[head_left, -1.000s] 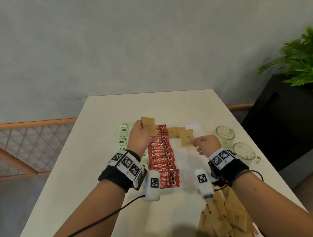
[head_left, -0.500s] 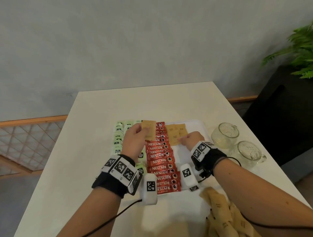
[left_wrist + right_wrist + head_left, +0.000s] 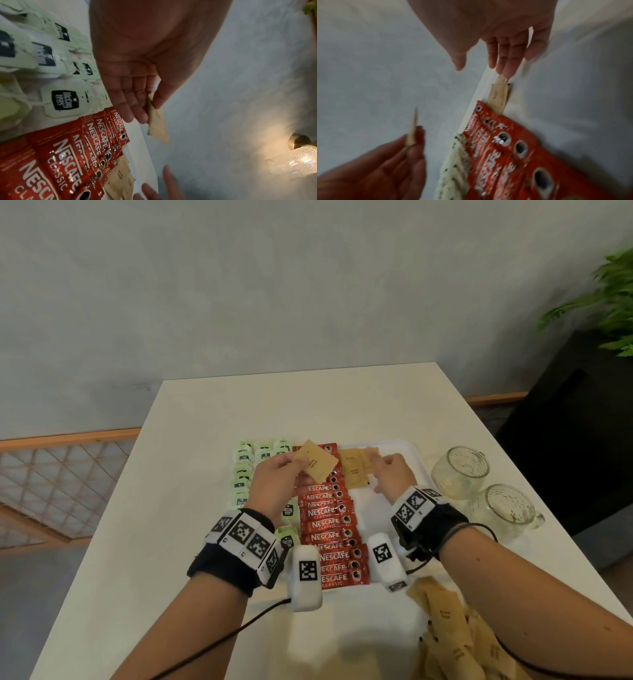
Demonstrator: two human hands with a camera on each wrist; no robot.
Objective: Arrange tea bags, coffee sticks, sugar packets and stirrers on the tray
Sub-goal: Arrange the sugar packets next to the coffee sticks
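Currently the left hand point(image 3: 274, 477) pinches one flat brown paper sugar packet point(image 3: 315, 462) by its near corner, above the red coffee sticks point(image 3: 327, 525) on the white tray point(image 3: 416, 453). Judged light, thin and floppy; grip an edge. Long axis runs diagonally, far-left to near-right. The right hand point(image 3: 390, 472), fingers extended, presses the laid brown sugar packets point(image 3: 354, 470).

Your coffee sticks point(image 3: 329, 529): glossy red foil, crinkled. Tea bags point(image 3: 244, 474): matt pale-green paper tags. Sugar packets point(image 3: 354, 470): matt brown kraft paper. Tray point(image 3: 419, 460): smooth white plastic. At your 2 o'clock, mugs point(image 3: 459, 470): clear textured glass. Table point(image 3: 191, 460): matt off-white.
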